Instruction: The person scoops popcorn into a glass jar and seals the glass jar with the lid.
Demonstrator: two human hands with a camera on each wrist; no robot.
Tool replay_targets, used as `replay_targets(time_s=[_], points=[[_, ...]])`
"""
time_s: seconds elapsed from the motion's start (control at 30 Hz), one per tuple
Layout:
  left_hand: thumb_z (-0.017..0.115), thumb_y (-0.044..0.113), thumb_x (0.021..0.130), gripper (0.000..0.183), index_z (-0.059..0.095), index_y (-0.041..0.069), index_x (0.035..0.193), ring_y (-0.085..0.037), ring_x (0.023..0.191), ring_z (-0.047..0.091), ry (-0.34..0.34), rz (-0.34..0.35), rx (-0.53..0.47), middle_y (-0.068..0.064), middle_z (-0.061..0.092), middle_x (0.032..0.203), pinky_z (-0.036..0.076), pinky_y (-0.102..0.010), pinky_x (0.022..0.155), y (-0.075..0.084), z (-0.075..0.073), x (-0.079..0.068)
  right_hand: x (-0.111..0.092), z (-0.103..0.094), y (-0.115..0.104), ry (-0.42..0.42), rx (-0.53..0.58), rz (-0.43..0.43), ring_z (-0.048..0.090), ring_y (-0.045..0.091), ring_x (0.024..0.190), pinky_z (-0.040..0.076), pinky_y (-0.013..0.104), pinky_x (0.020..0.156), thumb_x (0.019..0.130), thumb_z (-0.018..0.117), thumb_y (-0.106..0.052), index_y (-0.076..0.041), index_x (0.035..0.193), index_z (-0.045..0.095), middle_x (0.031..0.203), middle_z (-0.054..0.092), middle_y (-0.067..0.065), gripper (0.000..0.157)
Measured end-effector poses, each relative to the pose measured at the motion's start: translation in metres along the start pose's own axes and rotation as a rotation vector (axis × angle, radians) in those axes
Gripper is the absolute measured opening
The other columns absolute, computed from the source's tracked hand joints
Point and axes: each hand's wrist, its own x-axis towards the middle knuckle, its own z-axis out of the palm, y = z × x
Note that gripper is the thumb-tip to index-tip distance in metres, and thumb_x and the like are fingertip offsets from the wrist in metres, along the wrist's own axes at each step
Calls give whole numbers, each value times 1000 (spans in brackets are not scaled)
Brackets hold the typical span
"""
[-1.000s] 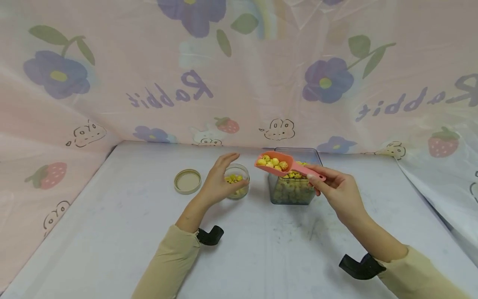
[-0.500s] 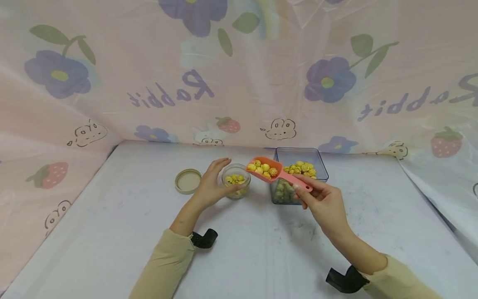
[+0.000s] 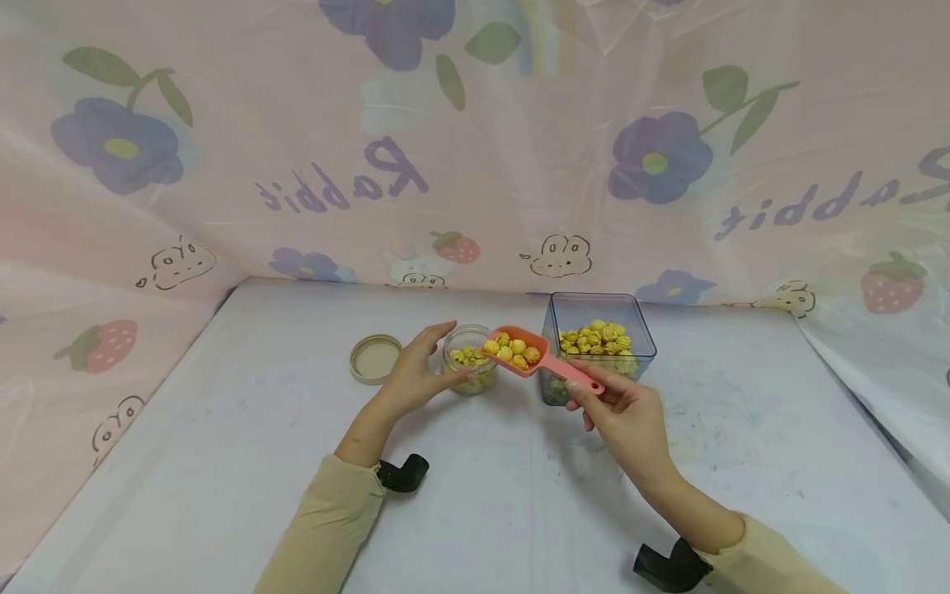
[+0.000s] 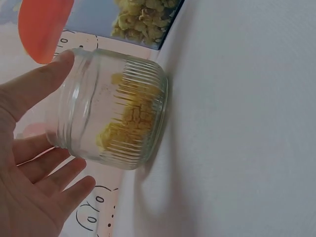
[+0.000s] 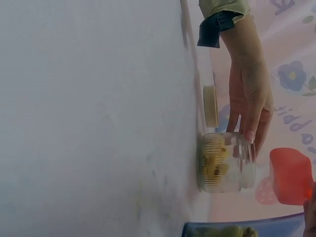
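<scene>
My left hand (image 3: 411,379) holds the neck of a ribbed clear glass jar (image 4: 81,108), its thumb on the near side of the rim and fingers round the other. Some yellow popcorn (image 4: 131,113) lies low inside the jar. Between thumb and fingers, my right hand (image 3: 627,417) pinches the handle of a pink scoop (image 3: 558,369). Round popcorn pieces (image 3: 517,347) fill the scoop, which is held nearly level with its lip at the jar's right rim. Behind the right hand stands a clear bluish square container (image 3: 604,305) with more popcorn.
A round beige lid (image 3: 374,359) lies on the white tabletop (image 3: 475,511), left of the jar. A patterned pink curtain (image 3: 505,165) hangs behind the table. Each wrist carries a black mount (image 3: 404,474).
The right hand has carried the filled scoop left and down, from above the square container to the jar's rim. The left hand has closed in round the jar's neck.
</scene>
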Motion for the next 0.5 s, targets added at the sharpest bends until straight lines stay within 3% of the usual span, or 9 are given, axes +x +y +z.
replay_targets(time_s=[0.5], points=[[78, 11, 80, 78, 37, 0, 145, -32, 138, 36, -15, 11, -58, -17, 41, 147, 35, -46, 112, -10, 2, 1, -1, 6, 11, -5, -11, -11, 54, 15, 48, 41, 23, 40, 89, 68, -10, -2, 119, 67, 68, 69, 7, 31]])
